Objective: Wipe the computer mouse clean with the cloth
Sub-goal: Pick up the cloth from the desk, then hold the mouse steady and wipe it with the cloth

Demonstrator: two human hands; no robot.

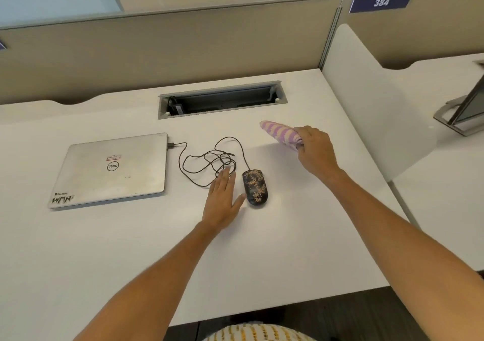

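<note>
A black computer mouse [255, 187] with tan speckled marks lies on the white desk [301, 236], its tangled black cable [209, 161] running left to a closed laptop. My left hand [223, 199] rests flat and open on the desk just left of the mouse, thumb nearly touching its side. My right hand [315, 148] is farther back and to the right, closed on a purple and cream striped cloth [280, 132] that sticks out to the left, lifted slightly off the desk.
A closed silver laptop [112, 169] lies at the left. An open cable tray [222, 100] is recessed at the back of the desk. Beige partitions stand behind, a white divider [366, 100] stands at the right, and a monitor stand [461, 110] sits on the neighbouring desk.
</note>
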